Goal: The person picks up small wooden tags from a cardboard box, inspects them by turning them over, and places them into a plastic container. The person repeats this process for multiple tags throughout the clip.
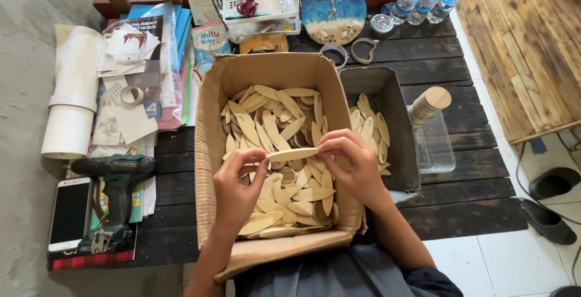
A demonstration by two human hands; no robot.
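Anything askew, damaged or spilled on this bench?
The cardboard box is worn: its near flap is bent outward over the table edge. Nothing looks spilled. Both hands, left and right, hold one wooden piece above it.

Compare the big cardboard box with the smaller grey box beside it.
The tan cardboard box is larger and heaped with leaf-shaped wooden pieces; the smaller grey box holds only a small pile. Both hands hover over the cardboard box, none over the grey one. Both stand open-topped on the dark slatted table.
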